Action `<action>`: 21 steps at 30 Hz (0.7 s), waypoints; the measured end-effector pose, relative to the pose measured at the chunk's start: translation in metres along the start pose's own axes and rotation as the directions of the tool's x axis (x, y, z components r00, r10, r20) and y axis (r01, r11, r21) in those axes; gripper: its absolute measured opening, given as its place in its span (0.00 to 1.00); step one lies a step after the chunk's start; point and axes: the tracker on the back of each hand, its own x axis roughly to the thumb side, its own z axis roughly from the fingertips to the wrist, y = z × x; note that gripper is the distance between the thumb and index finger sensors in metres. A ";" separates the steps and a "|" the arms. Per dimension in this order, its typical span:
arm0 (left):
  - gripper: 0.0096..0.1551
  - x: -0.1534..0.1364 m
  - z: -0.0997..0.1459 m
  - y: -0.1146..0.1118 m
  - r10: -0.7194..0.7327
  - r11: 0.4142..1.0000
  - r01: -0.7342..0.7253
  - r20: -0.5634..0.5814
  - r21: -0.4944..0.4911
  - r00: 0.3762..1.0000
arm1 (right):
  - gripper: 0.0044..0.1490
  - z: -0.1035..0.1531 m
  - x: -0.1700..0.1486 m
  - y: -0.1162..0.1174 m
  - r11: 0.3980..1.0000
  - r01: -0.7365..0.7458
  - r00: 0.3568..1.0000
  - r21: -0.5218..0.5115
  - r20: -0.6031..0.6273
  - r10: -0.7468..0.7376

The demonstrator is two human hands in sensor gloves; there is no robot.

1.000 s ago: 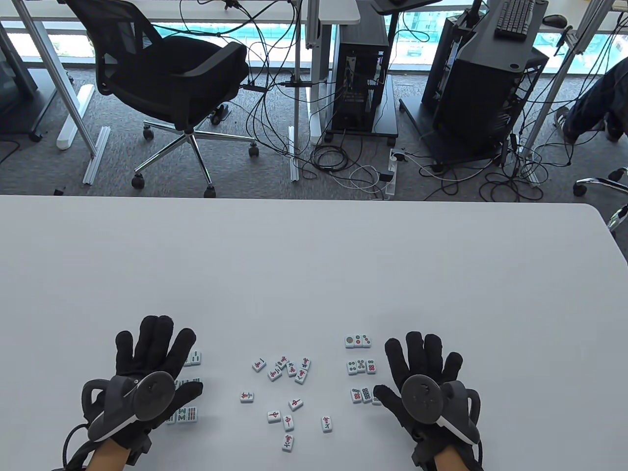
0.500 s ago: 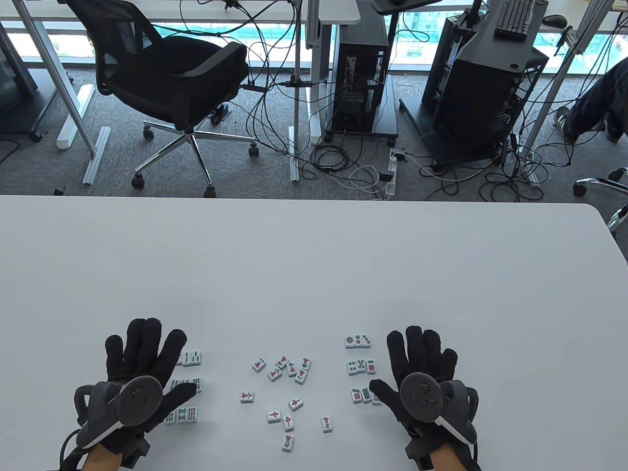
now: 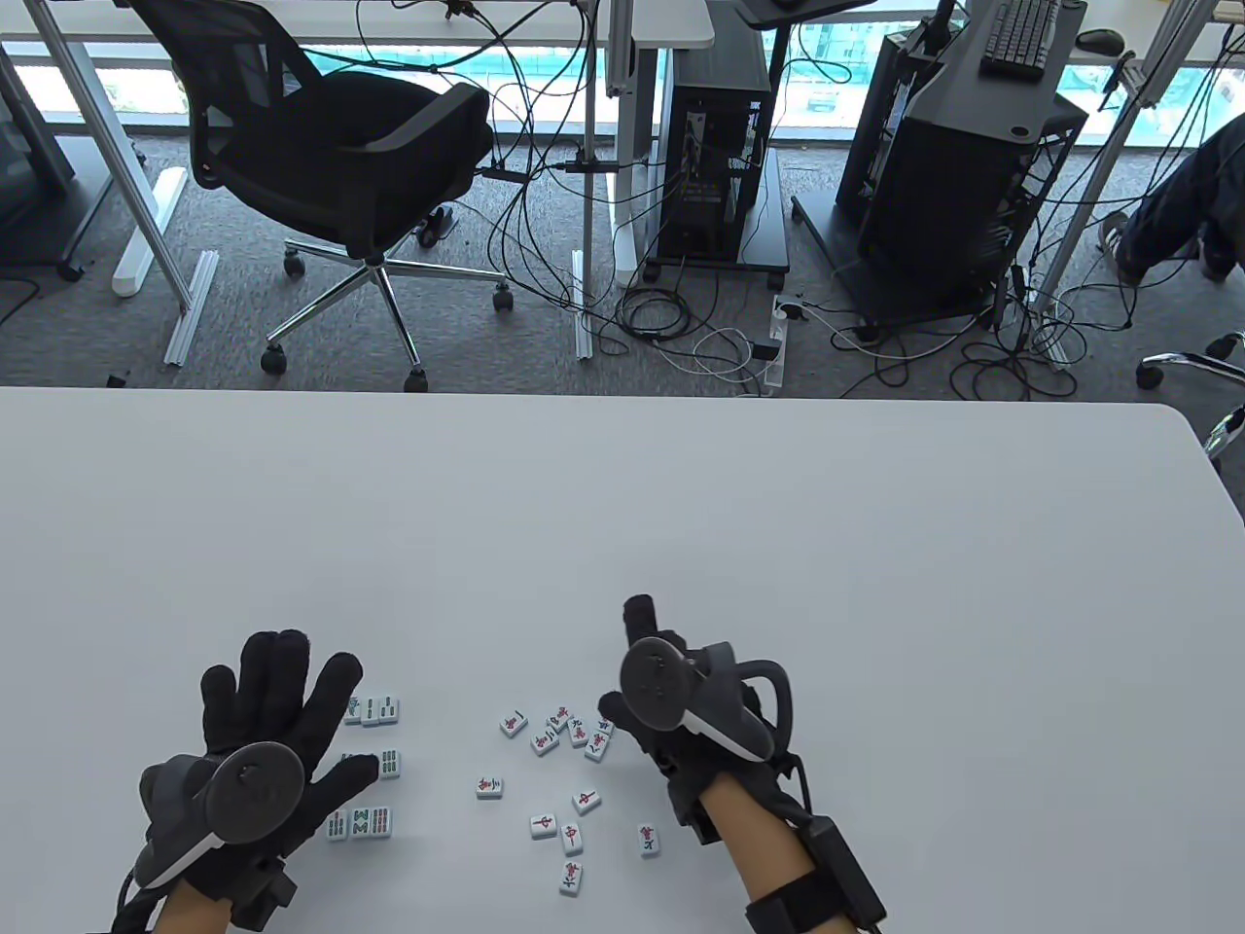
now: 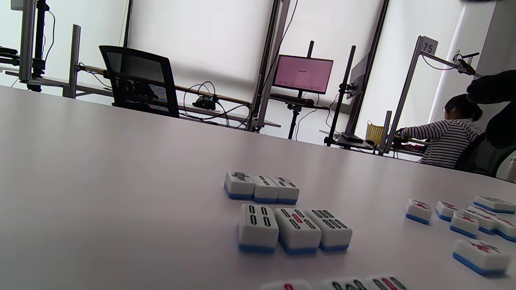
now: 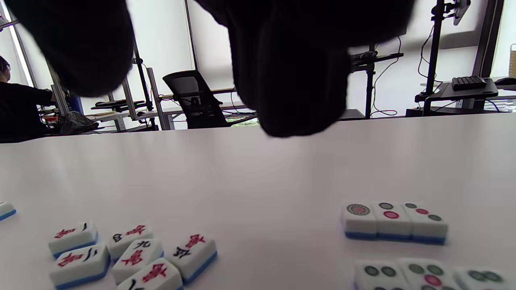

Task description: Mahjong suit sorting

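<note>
Character tiles (image 3: 574,732) are lying scattered at the table's (image 3: 622,506) six o'clock; the right hand (image 3: 671,700) is hovering beside them, grip impossible to tell. Left hand (image 3: 277,739) is resting wide over bamboo tiles (image 3: 374,764) at eight o'clock.

White face-up tiles (image 3: 569,769) near table's (image 3: 622,506) near edge: bamboo rows (image 4: 278,209) left, characters loose mid, dot rows (image 5: 397,223) right.

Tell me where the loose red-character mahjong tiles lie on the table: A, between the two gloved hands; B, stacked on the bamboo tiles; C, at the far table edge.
A: the red-character tiles lie scattered flat between the left hand and the right hand.
</note>
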 end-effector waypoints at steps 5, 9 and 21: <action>0.53 -0.002 0.001 0.004 0.018 1.000 -0.018 -0.004 0.019 1.000 | 0.51 -0.029 0.051 0.026 0.991 -0.086 0.996 0.103 0.041 0.082; 0.52 -0.004 0.001 0.007 0.039 0.999 -0.038 -0.013 0.028 0.999 | 0.42 -0.042 0.081 0.046 0.974 -0.106 0.994 0.201 0.060 0.096; 0.52 -0.008 0.002 0.009 0.049 0.998 -0.049 -0.031 0.028 0.998 | 0.37 -0.058 0.121 0.081 0.889 -0.352 0.935 0.293 0.062 0.350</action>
